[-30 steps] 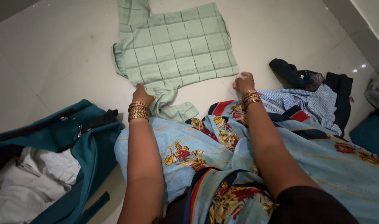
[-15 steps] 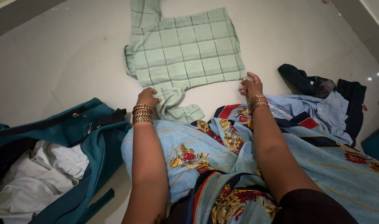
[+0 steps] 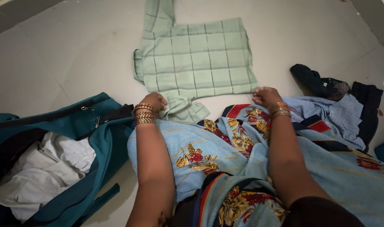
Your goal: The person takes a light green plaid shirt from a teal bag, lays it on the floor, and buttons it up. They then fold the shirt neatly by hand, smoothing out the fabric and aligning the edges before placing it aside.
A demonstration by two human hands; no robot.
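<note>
Head view: green checked shirt (image 3: 196,59) lies flat on the floor (image 3: 53,63), body spread, near sleeve bunched, folding barely begun by the look of it. Left hand (image 3: 155,102) clenched on the bunched sleeve at the shirt's near edge; right hand (image 3: 265,96) pinches its near right corner. Teal bag (image 3: 74,126) left of the shirt.

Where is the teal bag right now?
In the head view, the teal bag lies open on the floor at lower left, beside the left hand, with white clothing inside.
</note>
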